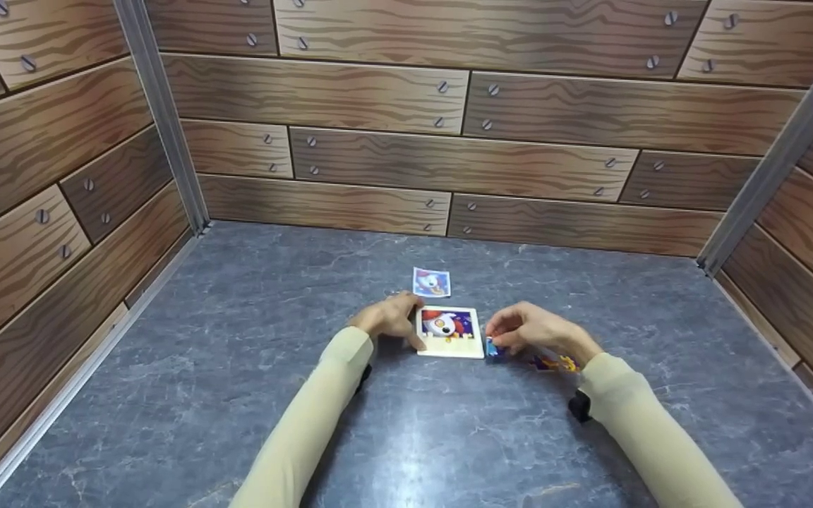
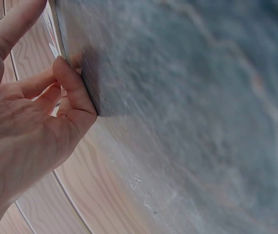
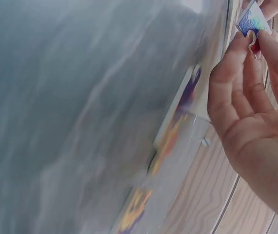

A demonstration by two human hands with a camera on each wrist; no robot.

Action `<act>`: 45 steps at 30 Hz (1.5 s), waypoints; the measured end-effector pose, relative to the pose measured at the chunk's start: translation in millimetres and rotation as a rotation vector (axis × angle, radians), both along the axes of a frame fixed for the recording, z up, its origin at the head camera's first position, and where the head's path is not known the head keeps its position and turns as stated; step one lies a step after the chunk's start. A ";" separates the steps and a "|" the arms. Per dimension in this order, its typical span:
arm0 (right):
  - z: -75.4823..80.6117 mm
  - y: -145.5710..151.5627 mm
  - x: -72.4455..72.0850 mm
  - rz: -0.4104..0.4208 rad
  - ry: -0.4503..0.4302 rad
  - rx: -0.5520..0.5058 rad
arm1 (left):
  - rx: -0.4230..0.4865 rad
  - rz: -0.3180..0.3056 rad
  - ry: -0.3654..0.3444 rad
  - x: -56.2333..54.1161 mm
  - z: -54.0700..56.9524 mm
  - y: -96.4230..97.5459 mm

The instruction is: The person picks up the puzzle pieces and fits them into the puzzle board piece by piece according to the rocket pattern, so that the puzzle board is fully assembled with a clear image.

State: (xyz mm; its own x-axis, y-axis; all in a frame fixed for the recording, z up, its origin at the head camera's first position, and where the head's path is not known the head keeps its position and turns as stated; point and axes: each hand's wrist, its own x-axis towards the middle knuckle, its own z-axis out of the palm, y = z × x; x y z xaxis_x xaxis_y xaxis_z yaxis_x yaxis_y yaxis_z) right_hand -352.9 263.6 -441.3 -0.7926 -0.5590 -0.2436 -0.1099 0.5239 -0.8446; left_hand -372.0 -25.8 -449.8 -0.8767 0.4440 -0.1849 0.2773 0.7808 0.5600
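A white-framed jigsaw puzzle tray (image 1: 451,347) lies on the table, its upper part filled with a cartoon picture of a white, red-topped figure on dark blue. My left hand (image 1: 390,317) rests against the tray's left side, thumb near the lower corner and fingers near the upper one. In the left wrist view, that hand's (image 2: 36,107) little finger is bent against the tabletop. Just right of the tray, my right hand (image 1: 537,329) pinches a blue puzzle piece (image 3: 254,20) between thumb and fingers. The piece is tilted up, partly hidden by the fingertips.
Loose puzzle pieces (image 1: 555,363) in yellow, orange and purple lie beneath and beside the right wrist. Behind the tray is a small picture card (image 1: 432,282) with a similar cartoon. Wood-patterned walls (image 1: 449,162) enclose the grey marbled tabletop (image 1: 166,395) at the back and sides.
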 end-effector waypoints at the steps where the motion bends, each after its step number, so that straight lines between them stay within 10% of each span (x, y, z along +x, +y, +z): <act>1: 0.1 -2.5 0.5 -0.007 -0.010 -0.014 | 0.003 0.000 -0.002 0.0 0.0 -0.2; 13: -5.3 -37.3 7.7 -0.149 0.005 -0.127 | -0.010 -0.025 0.021 -0.5 0.8 -2.3; 45: -7.0 -106.8 2.3 -0.166 0.155 0.068 | -0.037 -0.081 0.018 -0.2 4.3 -6.5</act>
State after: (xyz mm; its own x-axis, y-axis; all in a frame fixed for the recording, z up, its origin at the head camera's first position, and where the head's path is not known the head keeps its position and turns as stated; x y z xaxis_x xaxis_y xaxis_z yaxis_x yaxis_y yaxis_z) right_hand -350.6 156.7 -448.3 -0.9031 -0.4045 -0.1441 -0.1434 0.6005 -0.7866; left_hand -372.2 -32.2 -445.5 -0.8417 0.5066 -0.1870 0.3503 0.7757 0.5250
